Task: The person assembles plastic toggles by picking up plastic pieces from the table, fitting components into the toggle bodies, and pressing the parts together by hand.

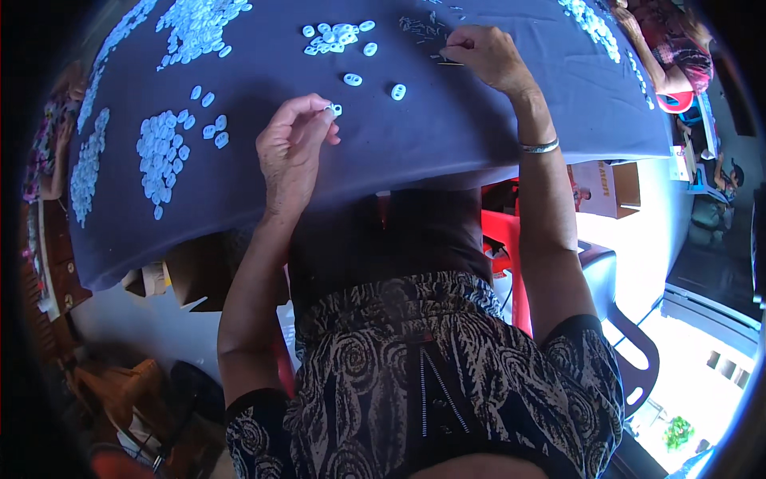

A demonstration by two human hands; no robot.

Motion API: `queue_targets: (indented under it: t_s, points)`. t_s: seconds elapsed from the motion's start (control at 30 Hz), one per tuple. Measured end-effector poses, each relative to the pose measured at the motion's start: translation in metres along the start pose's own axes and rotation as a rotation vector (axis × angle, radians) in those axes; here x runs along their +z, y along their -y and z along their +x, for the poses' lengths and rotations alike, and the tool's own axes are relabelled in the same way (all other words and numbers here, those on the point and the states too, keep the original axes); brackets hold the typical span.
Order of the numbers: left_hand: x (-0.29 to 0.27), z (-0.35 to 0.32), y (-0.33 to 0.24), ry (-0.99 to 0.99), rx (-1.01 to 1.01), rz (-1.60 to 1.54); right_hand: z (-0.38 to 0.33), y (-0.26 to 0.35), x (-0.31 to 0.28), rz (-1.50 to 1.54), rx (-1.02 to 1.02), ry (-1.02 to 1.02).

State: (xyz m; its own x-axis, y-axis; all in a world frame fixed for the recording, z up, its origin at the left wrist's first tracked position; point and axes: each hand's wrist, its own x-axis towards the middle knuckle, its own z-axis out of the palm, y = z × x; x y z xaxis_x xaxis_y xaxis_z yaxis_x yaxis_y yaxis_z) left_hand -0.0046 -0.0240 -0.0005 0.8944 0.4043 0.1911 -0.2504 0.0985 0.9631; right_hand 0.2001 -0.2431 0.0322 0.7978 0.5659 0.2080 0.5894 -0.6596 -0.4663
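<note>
Between the thumb and fingertips of my left hand (294, 140) is a small white oval plastic piece (337, 110) with a hole showing in it. My right hand (491, 60) is farther off to the right, its fingers pinched together low over the cloth. Whatever sits in that pinch is too small to make out. Beside those fingertips lie scattered thin metal pins (421, 29). Two loose white oval pieces, one left (353, 79) and one right (398, 92), rest between my hands, each with two holes. A small heap of similar pieces (335, 37) lies just beyond them.
A dark cloth (447, 136) covers the table. Larger heaps of white pieces lie at left (163, 156), far left (199, 28) and far right (590, 28). People sit at the left and right edges. A red chair (511, 255) and cardboard box (606, 188) stand below the table edge.
</note>
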Motion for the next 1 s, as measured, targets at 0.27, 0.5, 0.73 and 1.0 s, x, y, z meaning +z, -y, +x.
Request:
queue_targets:
  t_s: [0.27,0.5,0.73,1.0]
  points:
    - [0.004,-0.001,-0.003,-0.006,0.021,0.065,0.000,0.001,0.009,-0.076,-0.062,-0.020]
    - [0.005,0.001,0.002,-0.011,0.066,0.049,0.000,0.016,0.008,-0.135,0.029,-0.038]
    - [0.003,0.002,0.002,0.017,0.082,0.093,-0.010,0.055,0.025,0.814,-0.168,0.043]
    - [0.004,-0.001,0.003,0.002,0.042,0.067,-0.021,0.098,0.058,0.929,-0.192,0.266]
